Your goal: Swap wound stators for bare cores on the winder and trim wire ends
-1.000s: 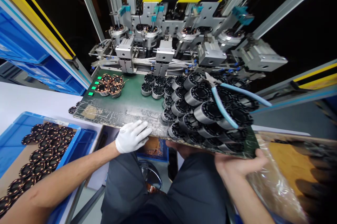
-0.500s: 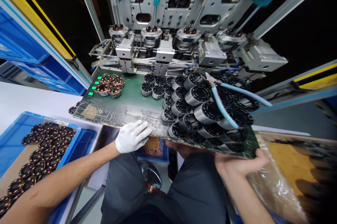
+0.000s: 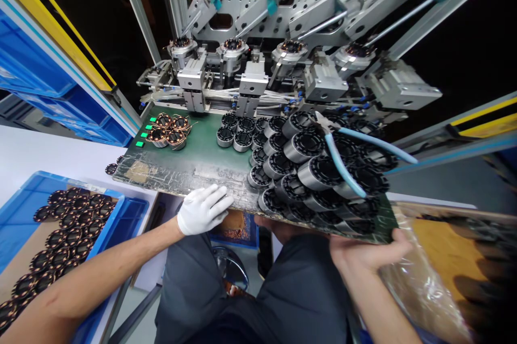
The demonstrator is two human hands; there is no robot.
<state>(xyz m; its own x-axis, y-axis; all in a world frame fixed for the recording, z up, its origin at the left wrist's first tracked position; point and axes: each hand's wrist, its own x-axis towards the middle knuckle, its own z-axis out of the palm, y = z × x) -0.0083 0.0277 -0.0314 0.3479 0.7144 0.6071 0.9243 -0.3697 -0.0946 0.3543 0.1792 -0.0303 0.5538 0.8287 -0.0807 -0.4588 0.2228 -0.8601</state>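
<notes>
My left hand [image 3: 202, 208], in a white glove, lies flat with fingers stretched on the front edge of the green work mat [image 3: 194, 158]. My bare right hand [image 3: 365, 255] rests open at the mat's front right corner, below a heap of several black and silver stator cores [image 3: 311, 169]. Blue-handled cutters [image 3: 343, 153] lie on top of that heap. A small cluster of copper-wound stators [image 3: 168, 130] sits at the mat's far left. Behind the mat stands a winding machine [image 3: 278, 48] with several stations, each holding a stator.
A blue tray [image 3: 52, 236] with several wound stators stands at the lower left on a white table. Blue bins [image 3: 36, 64] are stacked at the left. A plastic-lined box [image 3: 448, 268] lies at the right. Green lit buttons [image 3: 146, 130] line the mat's left edge.
The machine's upper head with its teal-tipped arms has risen and tilted away from the stations. Both hands stay where they were.
</notes>
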